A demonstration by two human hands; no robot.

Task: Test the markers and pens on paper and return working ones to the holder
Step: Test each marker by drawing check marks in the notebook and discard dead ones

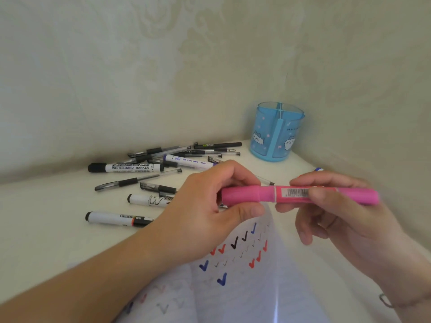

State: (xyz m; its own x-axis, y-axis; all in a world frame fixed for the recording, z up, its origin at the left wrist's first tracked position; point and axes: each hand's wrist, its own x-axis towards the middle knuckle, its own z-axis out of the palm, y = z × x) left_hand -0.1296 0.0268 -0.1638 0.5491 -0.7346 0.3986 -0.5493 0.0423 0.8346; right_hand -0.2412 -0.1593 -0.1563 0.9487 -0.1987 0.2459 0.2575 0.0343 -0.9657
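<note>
A pink marker (275,194) lies level in the air above the paper, held by both hands. My left hand (210,206) grips its capped left end between thumb and fingers. My right hand (338,210) pinches the barrel at the barcode label. The white paper (245,287) under them carries several red, blue and black check marks. A blue translucent pen holder (276,131) with cartoon cats stands in the far corner; nothing shows above its rim.
A loose heap of black gel pens (186,151) and whiteboard markers (127,167) lies on the white table (58,229) to the left. Two more white markers (114,219) lie nearer me. Patterned walls close in behind and on the right.
</note>
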